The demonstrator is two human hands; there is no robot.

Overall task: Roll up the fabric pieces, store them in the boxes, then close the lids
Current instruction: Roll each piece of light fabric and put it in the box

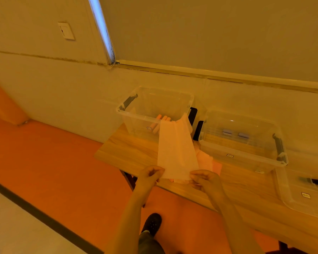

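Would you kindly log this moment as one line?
hands: left, right pinch fabric piece | unrolled | rolls in left box

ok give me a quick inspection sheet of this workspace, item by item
surface: wooden table, against the wall.
job's things: pale fabric strip held up flat, unrolled; pink fabric pile beneath it; left clear box open, with rolled pieces inside; middle clear box open; a third box at the right edge.
clutter: nothing seen.
grippers: left hand and right hand each pinch a near corner of the strip.
cables: nothing seen.
surroundings: orange floor, wall switch, roller blind.
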